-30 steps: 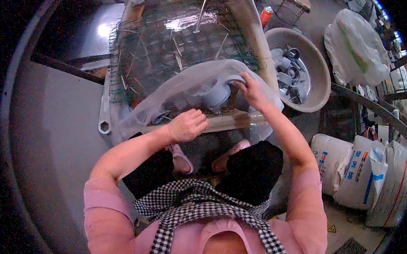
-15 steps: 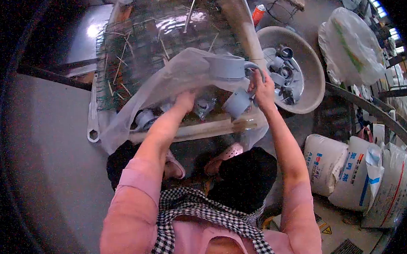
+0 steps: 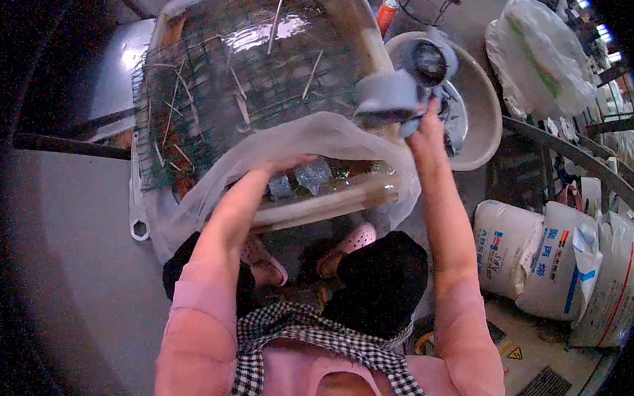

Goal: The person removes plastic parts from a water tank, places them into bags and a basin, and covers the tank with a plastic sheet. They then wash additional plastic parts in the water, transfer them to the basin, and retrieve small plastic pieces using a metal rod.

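Observation:
My right hand point(image 3: 430, 128) is closed on grey plastic parts point(image 3: 389, 94), blurred by motion, at the near left rim of a round basin point(image 3: 492, 115). More grey parts lie in the basin. My left hand point(image 3: 288, 162) reaches into the mouth of a translucent plastic bag point(image 3: 221, 156), its fingers stretched out and apart from the parts. Below it, pale grey parts point(image 3: 312, 176) show inside the bag. The bag lies over the near end of a water-filled tub point(image 3: 374, 42) with green netting point(image 3: 208, 90).
A large wrench point(image 3: 138, 197) hangs along the tub's left side. An orange can point(image 3: 387, 15) stands behind the basin. Printed white sacks point(image 3: 556, 259) are at the right, below a metal rail point(image 3: 574, 154) and a white bag point(image 3: 539, 57). Pink clogs point(image 3: 353, 244) show below.
My right hand has carried the grey parts out of the bag and rightward to the basin. My left hand has gone from above the bag's near edge into its mouth.

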Tool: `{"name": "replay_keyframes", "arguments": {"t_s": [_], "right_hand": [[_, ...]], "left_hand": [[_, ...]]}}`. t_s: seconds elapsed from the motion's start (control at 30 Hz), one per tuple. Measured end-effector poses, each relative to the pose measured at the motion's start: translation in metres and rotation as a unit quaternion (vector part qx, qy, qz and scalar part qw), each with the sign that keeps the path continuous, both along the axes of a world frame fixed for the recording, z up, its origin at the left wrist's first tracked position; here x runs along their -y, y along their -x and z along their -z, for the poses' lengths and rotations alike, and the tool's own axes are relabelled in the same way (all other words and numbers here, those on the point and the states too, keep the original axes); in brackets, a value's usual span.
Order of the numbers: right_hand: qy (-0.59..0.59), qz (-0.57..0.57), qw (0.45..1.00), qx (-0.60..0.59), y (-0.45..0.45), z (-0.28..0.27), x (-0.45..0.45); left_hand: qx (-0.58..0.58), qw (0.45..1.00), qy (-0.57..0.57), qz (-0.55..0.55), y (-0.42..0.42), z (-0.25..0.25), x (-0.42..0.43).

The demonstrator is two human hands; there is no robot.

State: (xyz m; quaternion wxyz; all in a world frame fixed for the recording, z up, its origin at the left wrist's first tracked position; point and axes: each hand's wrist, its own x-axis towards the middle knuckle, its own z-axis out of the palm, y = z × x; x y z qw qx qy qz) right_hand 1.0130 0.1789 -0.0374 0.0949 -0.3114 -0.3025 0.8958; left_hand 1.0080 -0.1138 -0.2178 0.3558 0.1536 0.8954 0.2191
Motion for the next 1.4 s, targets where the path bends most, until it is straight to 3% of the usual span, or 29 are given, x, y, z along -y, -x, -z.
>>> {"name": "replay_keyframes", "arguments": {"t_s": [0.1,0.17,0.2,0.27,0.3,0.33,0.37,0.43,0.5,0.53,0.57,0.6,0.67,0.7,0.77,0.83,0.93,1.1,1.2,1.3,1.4], "right_hand": [[-0.102,0.003,0.989,-0.112,0.038,0.033,-0.083],[-0.038,0.11,0.99,-0.084,0.056,0.025,-0.116],[-0.122,0.165,0.978,-0.026,0.062,0.012,-0.118],[-0.177,0.066,0.981,0.044,0.061,-0.011,-0.125],[-0.342,0.004,0.928,0.149,0.054,-0.017,-0.123],[-0.512,-0.105,0.849,0.076,0.043,-0.017,-0.116],[-0.654,-0.208,0.728,0.0,0.022,-0.025,-0.09],[-0.555,-0.622,0.537,-0.13,-0.013,-0.009,-0.043],[-0.615,-0.687,0.373,-0.102,-0.059,0.046,0.005],[-0.662,-0.715,0.225,-0.03,-0.06,0.079,0.019],[-0.766,-0.639,0.067,-0.034,-0.061,0.106,0.026],[-0.765,-0.639,0.068,-0.037,-0.058,0.105,0.031],[-0.621,-0.567,0.5,0.205,-0.041,0.103,0.041],[-0.621,-0.57,0.499,0.201,-0.03,0.124,0.038],[-0.724,-0.46,0.514,0.004,-0.017,0.184,0.028],[-0.747,-0.461,0.478,-0.019,-0.003,0.193,0.03],[-0.706,-0.532,0.467,0.021,0.002,0.178,0.044],[-0.531,-0.634,0.56,0.061,-0.019,0.111,0.063],[-0.511,-0.624,0.584,0.095,-0.027,0.095,0.066],[-0.532,-0.593,0.601,0.069,-0.032,0.105,0.063],[-0.544,-0.531,0.649,0.015,-0.035,0.099,0.062]], "left_hand": [[0.004,1.0,-0.001,-0.012,-0.008,0.006,-0.012],[0.012,1.0,0.004,-0.022,-0.01,0.009,-0.02],[0.02,0.999,0.006,-0.025,-0.01,0.011,-0.023],[0.036,0.999,0.004,-0.028,-0.008,0.015,-0.025],[0.04,0.999,0.003,-0.03,-0.007,0.015,-0.025],[0.043,0.998,0.003,-0.034,-0.005,0.016,-0.024],[0.044,0.998,0.003,-0.037,-0.004,0.015,-0.022],[0.045,0.998,0.004,-0.049,-0.003,0.01,-0.019],[0.041,0.997,0.009,-0.065,-0.009,0.004,-0.015],[0.038,0.997,0.014,-0.073,-0.011,-0.001,-0.014],[0.036,0.996,0.022,-0.083,-0.014,-0.006,-0.013],[0.033,0.994,0.033,-0.095,-0.018,-0.009,-0.014],[0.028,0.989,0.067,-0.128,-0.028,-0.015,-0.017],[0.029,0.986,0.08,-0.146,-0.031,-0.018,-0.017],[0.038,0.981,0.094,-0.168,-0.038,-0.025,-0.013],[0.045,0.978,0.109,-0.174,-0.044,-0.03,-0.006],[0.034,0.98,0.136,-0.144,-0.052,-0.042,0.006],[0.077,0.972,0.194,-0.108,-0.053,-0.053,0.015],[-0.005,0.972,0.167,-0.164,-0.052,-0.026,0.027],[0.014,0.994,-0.015,-0.103,-0.037,-0.022,0.036],[0.007,0.989,-0.094,-0.115,-0.021,-0.027,0.036]]}}
